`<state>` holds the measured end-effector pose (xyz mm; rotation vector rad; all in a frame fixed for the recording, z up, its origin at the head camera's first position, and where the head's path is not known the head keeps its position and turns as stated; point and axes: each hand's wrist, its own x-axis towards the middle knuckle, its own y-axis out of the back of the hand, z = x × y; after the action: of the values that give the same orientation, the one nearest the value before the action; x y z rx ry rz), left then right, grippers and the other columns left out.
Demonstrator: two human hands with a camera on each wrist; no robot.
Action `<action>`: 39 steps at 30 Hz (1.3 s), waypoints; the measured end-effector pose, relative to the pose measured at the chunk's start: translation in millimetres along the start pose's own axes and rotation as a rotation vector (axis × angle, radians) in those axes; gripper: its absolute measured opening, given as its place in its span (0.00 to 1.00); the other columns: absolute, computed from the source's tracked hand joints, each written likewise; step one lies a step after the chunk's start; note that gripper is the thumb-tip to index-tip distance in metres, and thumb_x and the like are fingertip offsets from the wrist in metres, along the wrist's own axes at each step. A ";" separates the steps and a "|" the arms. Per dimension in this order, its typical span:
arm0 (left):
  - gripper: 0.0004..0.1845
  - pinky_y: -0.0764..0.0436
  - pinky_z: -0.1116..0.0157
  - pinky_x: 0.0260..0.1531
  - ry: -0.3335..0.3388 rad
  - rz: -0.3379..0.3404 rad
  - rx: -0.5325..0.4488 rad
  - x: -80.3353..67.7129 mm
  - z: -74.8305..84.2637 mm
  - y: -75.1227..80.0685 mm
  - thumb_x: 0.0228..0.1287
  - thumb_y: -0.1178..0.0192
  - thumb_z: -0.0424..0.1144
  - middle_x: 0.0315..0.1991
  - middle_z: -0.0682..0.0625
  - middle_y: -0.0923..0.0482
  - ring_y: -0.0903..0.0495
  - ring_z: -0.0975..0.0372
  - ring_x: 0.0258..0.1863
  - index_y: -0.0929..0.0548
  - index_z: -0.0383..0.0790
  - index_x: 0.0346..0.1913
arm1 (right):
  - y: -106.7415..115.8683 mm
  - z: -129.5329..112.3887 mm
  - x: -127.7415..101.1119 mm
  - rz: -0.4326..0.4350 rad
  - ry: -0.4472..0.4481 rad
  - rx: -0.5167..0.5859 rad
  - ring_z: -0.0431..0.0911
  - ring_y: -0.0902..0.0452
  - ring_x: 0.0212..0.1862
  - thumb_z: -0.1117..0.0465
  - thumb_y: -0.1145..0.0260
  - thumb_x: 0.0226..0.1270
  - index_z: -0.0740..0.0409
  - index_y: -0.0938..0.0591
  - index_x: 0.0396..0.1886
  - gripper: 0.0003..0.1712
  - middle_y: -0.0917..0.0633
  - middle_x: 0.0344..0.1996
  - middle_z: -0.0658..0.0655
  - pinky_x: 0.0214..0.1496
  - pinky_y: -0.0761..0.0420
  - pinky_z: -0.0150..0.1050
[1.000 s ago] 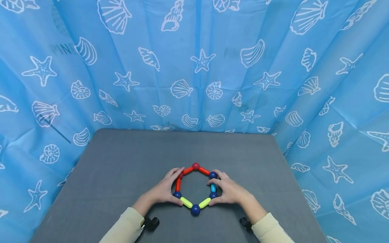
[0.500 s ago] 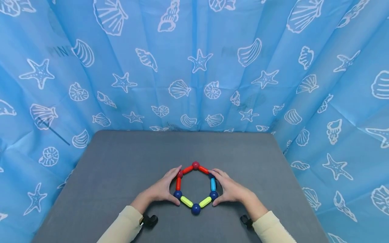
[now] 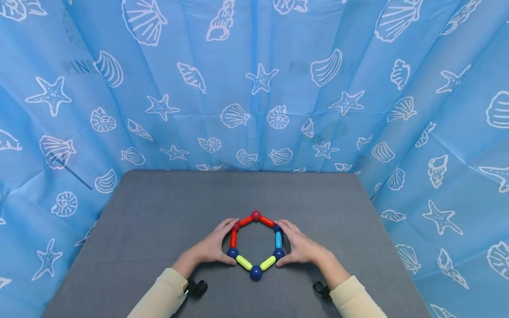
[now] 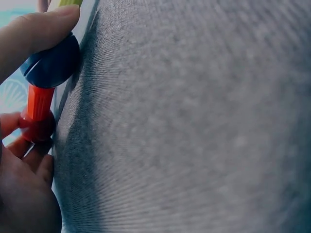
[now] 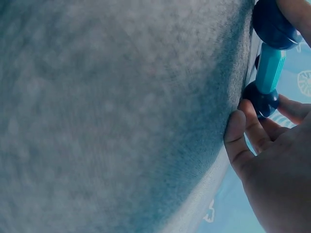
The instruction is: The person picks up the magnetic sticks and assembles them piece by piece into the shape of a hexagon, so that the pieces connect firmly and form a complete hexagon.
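A six-sided ring of magnetic rods and balls lies on the grey table. Its left and top sides are red rods (image 3: 233, 239), its right side a light blue rod (image 3: 279, 240), its lower sides yellow-green rods (image 3: 244, 263). A red ball (image 3: 256, 215) marks the top corner, a dark blue ball (image 3: 256, 272) the bottom one. My left hand (image 3: 214, 245) grips the left side, thumb at the lower blue ball (image 4: 56, 63), fingers at the red ball (image 4: 40, 127). Opposite, my right hand (image 3: 300, 245) holds the two blue balls (image 5: 262, 98) of the right side between thumb and fingers.
The grey table (image 3: 179, 198) has a cloth-like surface. Behind it and along both sides hangs a blue curtain (image 3: 238, 79) with white shells and starfish. Black straps with cameras (image 3: 196, 288) sit at both wrists, by the cream sleeves (image 3: 161, 293).
A right-hand finger that crossed over the light blue rod has drawn back to the upper right ball, uncovering the rod. Both thumbs have shifted slightly off the yellow-green rods. The ring stays nearly in place.
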<state>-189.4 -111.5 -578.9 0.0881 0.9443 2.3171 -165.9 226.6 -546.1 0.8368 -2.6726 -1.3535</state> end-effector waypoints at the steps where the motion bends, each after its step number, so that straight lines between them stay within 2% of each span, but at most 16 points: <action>1: 0.65 0.36 0.37 0.67 -0.004 0.002 0.001 -0.3 -0.2 -0.2 0.43 0.23 0.64 0.80 0.51 0.52 0.45 0.49 0.77 0.51 0.59 0.81 | -0.2 0.6 -0.1 0.004 0.004 -0.004 0.58 0.45 0.77 0.37 0.17 0.43 0.44 0.45 0.80 0.68 0.43 0.78 0.58 0.71 0.36 0.64; 6: 0.66 0.37 0.38 0.68 -0.013 0.008 0.009 -2.4 -0.5 -1.3 0.43 0.23 0.64 0.80 0.50 0.53 0.47 0.49 0.78 0.52 0.57 0.82 | 0.3 0.3 -0.6 0.000 0.017 -0.016 0.58 0.45 0.77 0.37 0.17 0.44 0.44 0.45 0.81 0.68 0.43 0.78 0.58 0.71 0.36 0.64; 13: 0.66 0.37 0.39 0.68 0.007 0.005 0.010 -2.5 2.3 -0.4 0.43 0.23 0.64 0.81 0.51 0.54 0.46 0.49 0.78 0.53 0.56 0.82 | 1.2 -0.1 1.0 -0.012 -0.003 -0.001 0.59 0.46 0.77 0.38 0.17 0.45 0.43 0.46 0.81 0.68 0.44 0.79 0.58 0.70 0.36 0.65; 25: 0.66 0.39 0.40 0.70 -0.003 -0.010 0.006 1.7 -0.2 -2.7 0.45 0.22 0.59 0.82 0.50 0.56 0.49 0.49 0.79 0.54 0.56 0.82 | 3.2 1.8 1.0 -0.025 0.001 0.005 0.60 0.47 0.78 0.42 0.17 0.46 0.43 0.47 0.81 0.67 0.45 0.80 0.57 0.71 0.37 0.65; 32: 0.66 0.40 0.40 0.71 0.000 -0.030 -0.001 1.4 -0.2 -1.5 0.46 0.23 0.59 0.82 0.50 0.58 0.51 0.49 0.80 0.56 0.56 0.82 | 3.1 2.5 1.4 -0.030 -0.007 0.011 0.60 0.47 0.78 0.42 0.17 0.46 0.42 0.47 0.81 0.67 0.45 0.80 0.58 0.70 0.38 0.67; 39: 0.67 0.41 0.39 0.71 -0.002 -0.019 -0.012 0.8 -1.7 -0.9 0.45 0.23 0.61 0.82 0.51 0.58 0.51 0.50 0.80 0.56 0.56 0.82 | 3.0 4.5 4.4 -0.030 -0.009 0.010 0.60 0.49 0.79 0.41 0.17 0.46 0.42 0.47 0.81 0.67 0.46 0.80 0.57 0.70 0.39 0.67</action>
<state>-190.1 -111.6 -580.9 0.0761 0.9269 2.3050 -172.3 229.3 -547.5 0.8775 -2.6867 -1.3542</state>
